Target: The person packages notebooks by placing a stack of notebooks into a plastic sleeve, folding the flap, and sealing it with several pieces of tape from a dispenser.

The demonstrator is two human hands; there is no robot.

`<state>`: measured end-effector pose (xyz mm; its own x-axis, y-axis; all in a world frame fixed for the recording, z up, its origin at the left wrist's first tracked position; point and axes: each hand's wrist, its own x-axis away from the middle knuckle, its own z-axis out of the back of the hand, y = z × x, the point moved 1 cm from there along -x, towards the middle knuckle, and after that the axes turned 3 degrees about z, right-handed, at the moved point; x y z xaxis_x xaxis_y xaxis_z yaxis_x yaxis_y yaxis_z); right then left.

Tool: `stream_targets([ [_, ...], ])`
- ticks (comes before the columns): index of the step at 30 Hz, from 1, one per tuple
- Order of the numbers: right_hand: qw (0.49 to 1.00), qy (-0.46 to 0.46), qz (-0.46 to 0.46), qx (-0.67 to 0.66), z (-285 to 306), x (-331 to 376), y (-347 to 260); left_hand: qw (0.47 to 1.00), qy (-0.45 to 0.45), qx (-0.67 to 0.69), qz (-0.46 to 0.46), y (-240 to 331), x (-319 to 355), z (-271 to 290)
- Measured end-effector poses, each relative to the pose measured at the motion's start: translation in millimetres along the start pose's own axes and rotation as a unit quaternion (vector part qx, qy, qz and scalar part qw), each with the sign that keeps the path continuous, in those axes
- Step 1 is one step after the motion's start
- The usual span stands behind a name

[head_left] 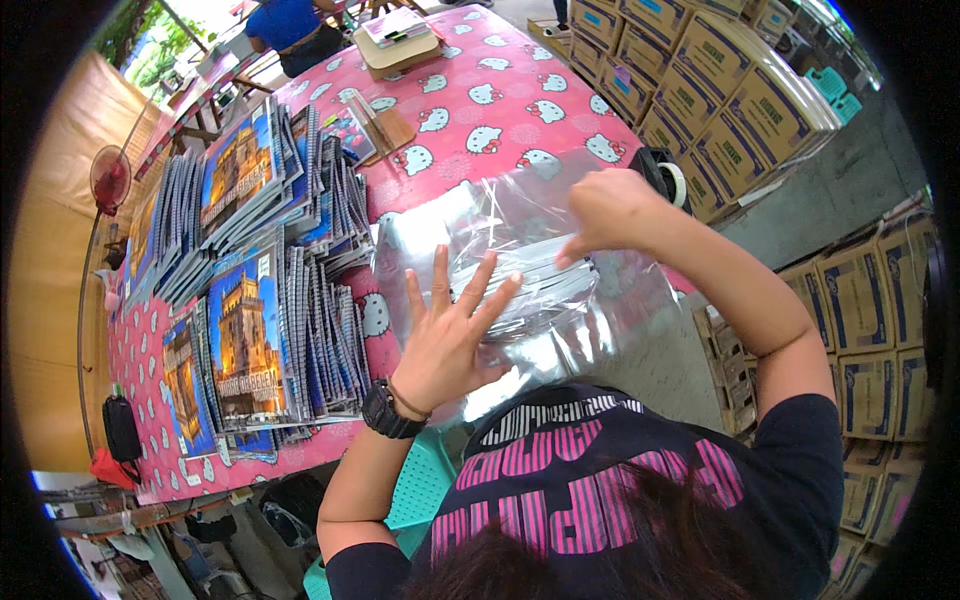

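A clear plastic sheet or bag [430, 235] lies across the pink patterned table in front of me. On it, partly under its shiny film, is a bundle of thin white strips [550, 285]. My left hand [450, 345] rests over the plastic at the bundle's left side, fingers spread, holding nothing. Beyond the bundle's right end, my right hand [618, 210] is closed with the thumb pointing down toward the strips. Whatever its fingers may hold is hidden. A black tape dispenser with a pale roll [668, 180] stands just past my right hand.
Stacks of spiral-bound notebooks [245, 340] with a lit tower on their covers fill the table's left side. A cardboard box with papers [395, 45] sits at the far end. Brown cartons [720, 100] are piled at the right. A green plastic stool [425, 480] is below the near edge.
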<state>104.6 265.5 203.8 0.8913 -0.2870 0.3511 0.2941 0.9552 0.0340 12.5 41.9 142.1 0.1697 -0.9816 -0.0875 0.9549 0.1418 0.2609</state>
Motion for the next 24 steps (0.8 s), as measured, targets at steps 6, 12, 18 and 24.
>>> stream_targets([
  [6, 0.882, 0.304, 0.301, -0.196, -43.9, 48.2, -2.5, 0.974, 0.216, 0.019, 0.062, -2.4, 12.8, -23.5],
  [12, 0.754, 0.442, 0.257, -0.413, -37.2, 49.6, 11.5, 0.914, 0.329, 0.234, 0.037, 7.1, -19.1, 36.7],
  [18, 0.774, 0.232, 0.079, -0.584, -103.9, 5.5, 20.1, 0.939, -0.049, 0.338, 0.047, -43.3, -54.6, -4.4],
  [24, 0.790, 0.159, 0.148, -0.574, -77.5, -4.1, 9.8, 0.909, 0.072, 0.408, 0.037, -5.7, -56.7, 35.7],
])
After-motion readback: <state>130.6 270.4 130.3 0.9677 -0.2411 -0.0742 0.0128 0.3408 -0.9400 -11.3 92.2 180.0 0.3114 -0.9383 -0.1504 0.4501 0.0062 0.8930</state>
